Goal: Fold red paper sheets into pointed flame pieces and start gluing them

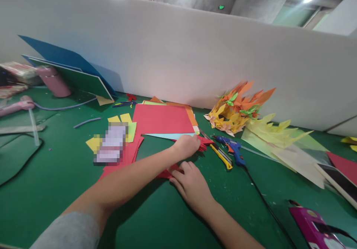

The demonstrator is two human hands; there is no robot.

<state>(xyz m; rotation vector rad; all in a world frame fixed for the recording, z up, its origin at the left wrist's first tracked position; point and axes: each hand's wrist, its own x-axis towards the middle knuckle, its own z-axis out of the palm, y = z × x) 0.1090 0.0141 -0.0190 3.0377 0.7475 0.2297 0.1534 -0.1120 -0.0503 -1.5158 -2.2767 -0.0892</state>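
My left hand (pixel 187 147) reaches across, its fingers closed over cut red paper pieces (pixel 205 141); the fingertips are partly hidden. Nearer to me, my right hand (pixel 193 184) pinches a red paper piece (pixel 166 173) that lies low over the table and is partly covered by the hand. Just right of the left hand lie a yellow utility knife (pixel 221 156) and a blue glue gun (pixel 234 150). Behind the hands is a stack topped by a red paper sheet (pixel 164 118), with a light blue sheet (pixel 170 136) sticking out below it.
On the left are a blurred phone (pixel 111 143), red sheets (pixel 135 148), yellow paper squares (pixel 126 118), a pink bottle (pixel 54 81) and a pink glue gun (pixel 19 105). Rightward stand orange and yellow paper crowns (pixel 237 109), pale paper sheets (pixel 295 156) and a magenta box (pixel 312 226) with a cable.
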